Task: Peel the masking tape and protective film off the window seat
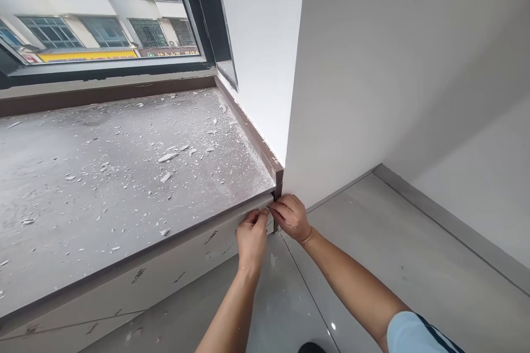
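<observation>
**Flake-strewn sill (107,193), with two bare hands at its end**

Grey and flat, the sill runs beneath a dark window frame (205,22), its matt top coated with pale dust and scattered with thin, jagged white flakes (168,158). Brown trim (250,132), square-edged, borders it at the back and along the right side; white crumbs lie on that right length. Beside it stand smooth white walls (351,77), met by grey skirting (449,220) and large, faintly glossy floor tiles (356,231).

Below the sill's straight front edge sits a pale, smooth panel (178,270) with dark print on it, including short strings of capitals, too small and slanted to read surely. Both hands are at the panel's right end, close under the corner where the trim stops. On the left hand (252,234) the fingers are curled in, thumb and fingertips near together; the right hand (293,219) is bent toward the same spot, its fingertips just beside the left's. Whether either grips anything cannot be told, as the fingers hide it. A light blue sleeve (412,333) with dark stripes covers the right upper arm.

Outside, a yellow sign (89,55) and a brown one (169,53) carry characters too blurred to read.
</observation>
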A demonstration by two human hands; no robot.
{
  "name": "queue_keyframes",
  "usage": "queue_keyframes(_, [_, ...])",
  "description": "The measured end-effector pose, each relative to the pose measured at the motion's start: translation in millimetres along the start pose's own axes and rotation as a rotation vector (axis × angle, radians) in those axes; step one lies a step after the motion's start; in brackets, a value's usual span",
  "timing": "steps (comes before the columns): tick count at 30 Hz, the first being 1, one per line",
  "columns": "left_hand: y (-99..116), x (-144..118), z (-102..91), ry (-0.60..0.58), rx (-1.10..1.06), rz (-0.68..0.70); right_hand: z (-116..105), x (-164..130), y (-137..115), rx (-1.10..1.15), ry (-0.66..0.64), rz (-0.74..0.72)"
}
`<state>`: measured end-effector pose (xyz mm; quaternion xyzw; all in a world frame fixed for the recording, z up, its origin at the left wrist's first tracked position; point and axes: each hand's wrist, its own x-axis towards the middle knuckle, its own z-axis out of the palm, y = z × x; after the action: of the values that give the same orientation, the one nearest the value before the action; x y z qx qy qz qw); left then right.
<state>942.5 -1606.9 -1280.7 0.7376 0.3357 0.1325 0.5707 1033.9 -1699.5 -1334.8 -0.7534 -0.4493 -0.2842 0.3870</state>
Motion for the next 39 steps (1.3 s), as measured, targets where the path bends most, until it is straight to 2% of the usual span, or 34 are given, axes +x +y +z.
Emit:
queue_keyframes(5, [-4, -2, -3.8, -0.022, 0.032, 0.004, 7, -8, -6, -0.038, 0.025, 0.029])
queue_keyframes(12, [-11, -6, -14.5, -0.101, 0.095, 0.027, 7, -19, -17, -0.047, -0.009, 0.031])
queue_keyframes(18, [-7, -1, -10.9, -0.072, 0.239, 0.053, 4, -17, -25, 0.033, -0.020, 0.105])
queue_keyframes(20, [-6, 1, -8.6, -0.056, 0.232, 0.061, -1, -16, -29, 0.160, -0.020, 0.239])
queue_keyframes(24, [-7, 1, -6.8, -0.048, 0.212, 0.065, -10, -11, -35, 0.403, 0.014, 0.789])
queue_keyframes(26, [-8, 0, -7.3, -0.051, 0.214, 0.057, -10, -6, -37, 0.468, 0.002, 0.960])
queue_keyframes(30, [-8, 1, -8.7, -0.055, 0.245, 0.044, 0, 2, -37, 0.577, 0.028, 1.084])
queue_keyframes(35, [-9, 1, -10.3, -0.076, 0.265, 0.095, 12, -3, -36, 0.717, 0.147, 1.139])
queue_keyframes(39, [-15, -3, -10.8, -0.101, 0.241, 0.111, 14, -13, -42, 0.887, 0.113, 1.206])
